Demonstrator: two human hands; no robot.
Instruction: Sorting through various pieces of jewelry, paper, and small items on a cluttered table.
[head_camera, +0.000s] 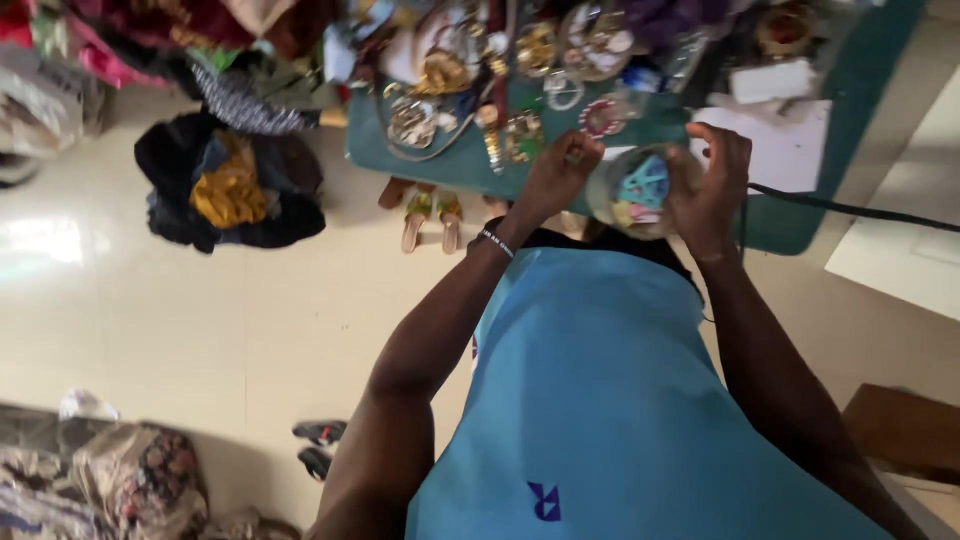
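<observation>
Hands meet at upper centre: right hand (712, 185) grips a clear round container (638, 190); left hand (560, 172), closed, pinches just left of it.

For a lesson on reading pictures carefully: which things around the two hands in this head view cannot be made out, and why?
- Clear round container: contents are blurred colour patches; the right hand covers its side.
- Left hand: fingertips smeared; whether they pinch anything is unclear.
- Jewellery pieces on the green table: too small and blurred.
- Sandals: fronts hidden under the table's edge.
</observation>
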